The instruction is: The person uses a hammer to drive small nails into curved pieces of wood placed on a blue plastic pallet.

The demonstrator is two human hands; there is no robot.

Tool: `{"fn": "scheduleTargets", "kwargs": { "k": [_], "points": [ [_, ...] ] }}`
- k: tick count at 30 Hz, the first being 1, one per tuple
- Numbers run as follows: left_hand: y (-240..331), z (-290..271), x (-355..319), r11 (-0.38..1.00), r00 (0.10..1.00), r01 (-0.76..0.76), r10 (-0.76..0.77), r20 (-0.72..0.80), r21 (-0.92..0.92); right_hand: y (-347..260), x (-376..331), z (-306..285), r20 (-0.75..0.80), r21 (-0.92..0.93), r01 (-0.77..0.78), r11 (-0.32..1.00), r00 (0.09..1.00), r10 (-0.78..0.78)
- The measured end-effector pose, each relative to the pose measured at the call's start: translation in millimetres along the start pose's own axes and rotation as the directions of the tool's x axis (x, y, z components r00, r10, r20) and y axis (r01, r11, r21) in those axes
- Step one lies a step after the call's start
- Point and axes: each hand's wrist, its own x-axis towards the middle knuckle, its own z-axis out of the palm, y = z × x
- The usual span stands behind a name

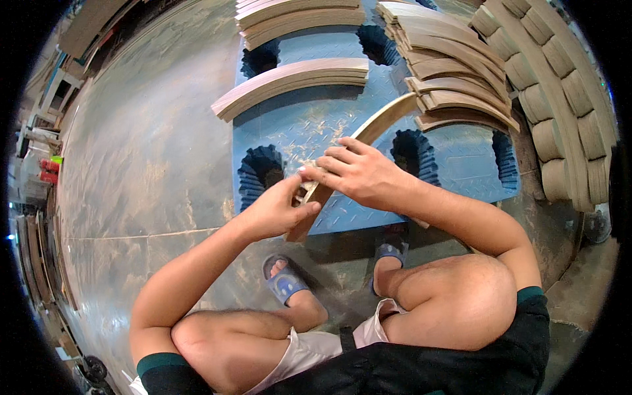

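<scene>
A curved wooden slat (pixel 387 120) is held slantwise above a blue plastic pallet (pixel 263 135), its far end rising toward the right and its near end pointing down at my feet. My left hand (pixel 280 205) is closed around the near end, thumb on one side and fingers on the other. Across the slat's middle lies my right hand (pixel 359 172), its fingers curled over the edge and their tips close to my left fingers. Part of the slat is hidden under the right hand. Pale wood shavings (pixel 316 135) are scattered on the pallet just beyond the hands.
Several curved slats lie stacked on the pallet at the middle left (pixel 296 85), with another stack behind (pixel 303 26). A looser pile of slats (pixel 461 72) covers its right side. Rows of bundled curved wood (pixel 550 138) stand further right. My sandalled feet (pixel 286 280) are near the pallet's front edge.
</scene>
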Motion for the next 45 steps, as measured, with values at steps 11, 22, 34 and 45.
{"fn": "scheduleTargets", "kwargs": {
  "k": [11, 22, 34, 45],
  "points": [
    [-66, -12, -30, 0.768, 0.948, 0.318, -0.264, 0.178, -0.556, -18, -78, 23, 0.149, 0.297, -0.444, 0.846, 0.896, 0.418],
    [-88, 1, -37, 0.951, 0.985, 0.106, -0.139, -0.098, -0.289, -11, -116, 39, 0.425, 0.33, -0.778, 0.534, 0.628, 0.652],
    [-92, 21, -56, 0.96, 0.957, 0.11, -0.172, -0.232, -0.258, -7, -132, 34, 0.523, 0.513, -0.846, 0.145, 0.442, 0.729],
    [-96, 11, -62, 0.695, 0.898, 0.004, 0.314, -0.308, 0.719, -15, -149, 42, 0.596, 0.733, -0.513, -0.446, 0.169, 0.785]
  ]
}}
